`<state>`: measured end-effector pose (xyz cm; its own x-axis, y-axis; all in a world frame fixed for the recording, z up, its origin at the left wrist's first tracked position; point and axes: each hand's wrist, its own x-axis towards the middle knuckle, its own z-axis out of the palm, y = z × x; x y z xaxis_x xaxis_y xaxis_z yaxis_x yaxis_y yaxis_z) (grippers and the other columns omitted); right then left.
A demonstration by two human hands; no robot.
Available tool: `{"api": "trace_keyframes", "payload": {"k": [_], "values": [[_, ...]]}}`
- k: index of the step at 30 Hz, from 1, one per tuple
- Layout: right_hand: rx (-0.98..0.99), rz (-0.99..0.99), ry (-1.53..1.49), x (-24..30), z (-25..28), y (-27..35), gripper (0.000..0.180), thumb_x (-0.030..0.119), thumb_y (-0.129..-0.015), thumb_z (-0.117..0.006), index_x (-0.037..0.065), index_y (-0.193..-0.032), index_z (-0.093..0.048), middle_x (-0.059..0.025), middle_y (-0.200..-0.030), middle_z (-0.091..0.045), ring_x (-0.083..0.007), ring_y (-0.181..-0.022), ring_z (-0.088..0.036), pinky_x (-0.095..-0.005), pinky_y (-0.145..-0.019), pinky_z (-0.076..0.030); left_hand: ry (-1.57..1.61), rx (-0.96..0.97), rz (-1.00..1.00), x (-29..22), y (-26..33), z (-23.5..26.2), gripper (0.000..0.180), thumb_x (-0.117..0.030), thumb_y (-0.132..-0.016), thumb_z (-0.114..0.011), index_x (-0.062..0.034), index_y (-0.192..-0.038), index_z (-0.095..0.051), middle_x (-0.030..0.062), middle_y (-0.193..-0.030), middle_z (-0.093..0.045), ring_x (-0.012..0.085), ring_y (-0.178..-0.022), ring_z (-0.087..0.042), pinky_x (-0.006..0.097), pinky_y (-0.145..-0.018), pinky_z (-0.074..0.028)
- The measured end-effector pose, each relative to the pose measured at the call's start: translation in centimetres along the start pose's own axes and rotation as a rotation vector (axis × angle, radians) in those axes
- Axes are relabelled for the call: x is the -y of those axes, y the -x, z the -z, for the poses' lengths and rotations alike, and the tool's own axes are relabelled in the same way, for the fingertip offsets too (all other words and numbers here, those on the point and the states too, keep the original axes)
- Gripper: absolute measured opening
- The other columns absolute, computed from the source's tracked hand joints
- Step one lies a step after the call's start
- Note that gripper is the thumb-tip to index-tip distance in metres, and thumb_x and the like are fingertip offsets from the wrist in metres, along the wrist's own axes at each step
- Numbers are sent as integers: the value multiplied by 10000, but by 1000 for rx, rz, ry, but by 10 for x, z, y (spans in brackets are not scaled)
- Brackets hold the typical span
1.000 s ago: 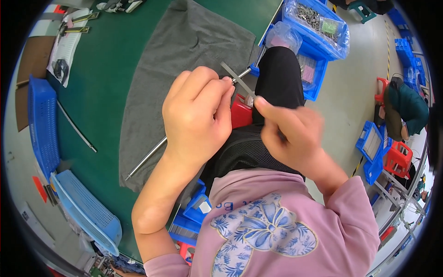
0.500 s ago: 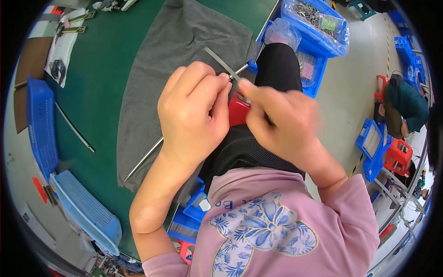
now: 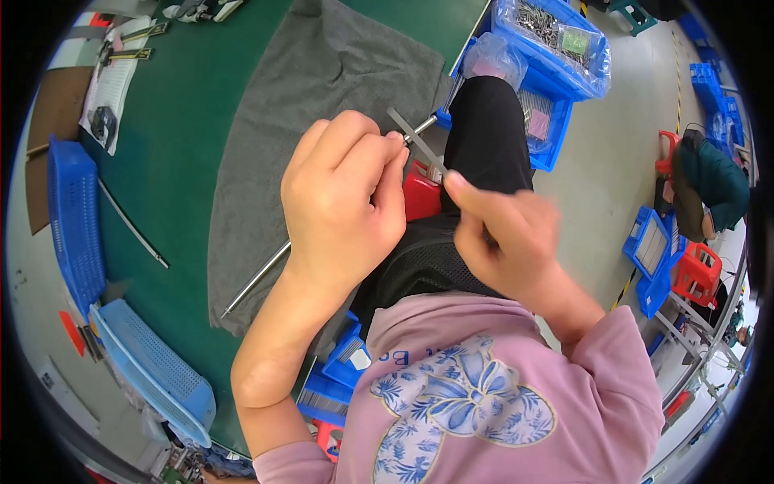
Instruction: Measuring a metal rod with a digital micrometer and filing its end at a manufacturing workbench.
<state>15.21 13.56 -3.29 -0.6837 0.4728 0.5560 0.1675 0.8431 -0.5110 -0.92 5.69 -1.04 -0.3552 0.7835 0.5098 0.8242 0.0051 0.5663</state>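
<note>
My left hand (image 3: pixel 343 202) is closed around a slim shiny metal rod (image 3: pixel 256 278). The rod slants under my wrist, and its far end sticks out past my fingertips toward the upper right. In my right hand (image 3: pixel 508 238) is a thin flat grey strip that looks like a file (image 3: pixel 421 143), pinched at its near end between thumb and fingers. The file crosses the rod just beyond my left fingertips and appears to touch it. Fingers hide the middle of the rod. Beneath it lies a dark grey cloth (image 3: pixel 266 153) on the green table.
Another thin rod (image 3: pixel 133 224) lies on the green table (image 3: pixel 173 105) beside blue baskets (image 3: pixel 76 218). Blue bins (image 3: pixel 552 149) with metal parts stand beyond my leg, and a red stool (image 3: pixel 421 194) is below. At the far right a person (image 3: pixel 713 181) bends over.
My right hand has drawn back toward the lower right, sliding the file across the rod. My left hand stays almost in place on the rod.
</note>
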Motion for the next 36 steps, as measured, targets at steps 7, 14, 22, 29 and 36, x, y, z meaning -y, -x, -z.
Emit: {"api": "trace_keyframes", "payload": {"k": [7,14,22,29,36], "values": [[-41,39,-15,-3,-18,-24,389,16,-622,-656,90,-1003,-667,7,-494,-482,-176,-382,-437,-289,-391,-340,-25,21,-43,1,-3,3,140,100,-669,-682,15,-740,-595,82,-706,-558,213,-607,-537,282,-533,-414],[-145,62,-47,-8,-24,-4,400,-34,-595,-631,73,-976,-689,3,-500,-480,-145,-376,-439,-263,-380,-316,-25,31,-54,1,-4,2,138,98,-670,-679,15,-737,-591,82,-702,-555,214,-606,-537,282,-532,-413],[-174,57,-46,-11,-29,11,403,-44,-591,-629,47,-979,-689,8,-484,-440,-140,-374,-424,-264,-379,-311,-23,14,-55,3,-4,1,139,48,-646,-685,-23,-714,-587,60,-705,-532,239,-597,-494,334,-522,-407],[-186,57,-57,-10,-35,12,413,-48,-582,-612,47,-977,-682,8,-489,-432,-140,-386,-427,-259,-384,-307,4,9,-39,3,-3,1,140,48,-644,-685,-24,-721,-592,60,-704,-527,241,-594,-491,334,-520,-407],[-260,110,-86,-17,-51,3,444,-53,-574,-605,46,-999,-687,11,-491,-404,-137,-372,-388,-263,-381,-280,-21,10,-63,3,-3,1,140,53,-640,-682,-18,-720,-593,59,-714,-532,240,-593,-487,335,-518,-407]]}}
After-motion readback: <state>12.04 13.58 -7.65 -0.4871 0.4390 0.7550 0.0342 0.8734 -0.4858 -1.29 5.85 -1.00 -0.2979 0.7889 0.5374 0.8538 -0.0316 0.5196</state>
